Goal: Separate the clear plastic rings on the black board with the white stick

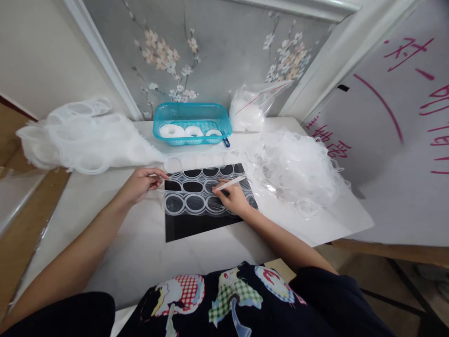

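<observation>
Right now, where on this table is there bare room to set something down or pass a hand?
Bare tabletop shows between the left arm and black sheet, and between that sheet and the shirt. Crowded: the sheet, with the right hand over it; and the back and right, holding the left film pile, blue basket, plastic bag and right film pile.

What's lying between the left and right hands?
In the head view, a see-through sheet with white rings lies between the left hand and the right hand, over the black mat.
</observation>
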`<state>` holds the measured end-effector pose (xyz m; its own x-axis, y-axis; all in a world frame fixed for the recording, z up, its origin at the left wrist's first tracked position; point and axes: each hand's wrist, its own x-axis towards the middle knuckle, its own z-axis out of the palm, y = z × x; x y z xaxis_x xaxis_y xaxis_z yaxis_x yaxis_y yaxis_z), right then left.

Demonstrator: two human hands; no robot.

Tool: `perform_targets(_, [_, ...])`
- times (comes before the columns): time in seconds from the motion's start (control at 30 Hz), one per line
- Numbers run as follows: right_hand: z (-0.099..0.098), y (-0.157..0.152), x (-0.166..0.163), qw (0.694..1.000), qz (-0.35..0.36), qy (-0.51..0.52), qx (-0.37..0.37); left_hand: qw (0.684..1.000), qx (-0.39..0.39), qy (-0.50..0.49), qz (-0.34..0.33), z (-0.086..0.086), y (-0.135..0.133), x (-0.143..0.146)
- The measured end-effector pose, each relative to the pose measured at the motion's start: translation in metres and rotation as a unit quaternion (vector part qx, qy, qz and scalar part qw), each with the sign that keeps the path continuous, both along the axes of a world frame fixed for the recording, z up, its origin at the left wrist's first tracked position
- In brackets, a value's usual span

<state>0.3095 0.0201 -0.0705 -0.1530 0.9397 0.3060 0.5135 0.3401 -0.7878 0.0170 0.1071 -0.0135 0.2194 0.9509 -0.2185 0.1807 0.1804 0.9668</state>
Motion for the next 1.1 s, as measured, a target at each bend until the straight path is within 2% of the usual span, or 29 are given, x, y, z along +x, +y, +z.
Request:
perform_targets(0.13, [0.002,0.002,-0.007,1.0,0.027,-0.014,-0.002,1.0,0.01,0.022,0.018,-0.002,0.002,-0.013])
perform_targets(0.27, [0.004,0.004,-0.018,0.999,0.045,-0.03,0.007,0.996,0.043,0.068,0.024,0.003,0.001,-0.021])
perform_targets(0.33, [0.003,0.004,-0.021,0.999,0.038,-0.035,-0.001,0.99,0.085,0.108,0.034,0.007,-0.007,-0.019])
perform_targets(0.4, [0.002,0.004,-0.023,0.999,0.031,-0.034,-0.009,0.972,0.164,0.161,0.053,0.007,-0.022,-0.012])
perform_targets(0.43, [0.002,0.005,-0.023,0.999,0.03,-0.033,-0.01,0.957,0.213,0.19,0.042,0.005,-0.031,-0.009])
perform_targets(0.47, [0.001,0.005,-0.023,0.999,0.03,-0.033,-0.012,0.935,0.275,0.226,0.001,0.001,-0.042,-0.005])
perform_targets(0.57, [0.0,0.007,-0.022,0.999,0.032,-0.041,-0.011,0.828,0.418,0.302,-0.222,-0.013,-0.076,0.004])
perform_targets(0.63, [0.001,0.009,-0.021,0.998,0.039,-0.047,-0.006,0.764,0.461,0.331,-0.306,-0.021,-0.094,0.007])
perform_targets(0.7, [0.003,0.01,-0.021,0.997,0.052,-0.053,0.003,0.732,0.474,0.353,-0.339,-0.024,-0.105,0.008])
perform_targets(0.9, [0.005,0.015,-0.019,0.986,0.136,-0.089,0.023,0.739,0.478,0.347,-0.325,-0.025,-0.111,0.026])
perform_targets(1.0, [0.003,0.019,-0.015,0.982,0.166,-0.09,0.032,0.736,0.469,0.356,-0.333,-0.041,-0.107,0.041])
perform_targets(1.1, [0.0,0.019,-0.012,0.973,0.182,-0.119,0.074,0.73,0.443,0.382,-0.354,-0.059,-0.104,0.049])
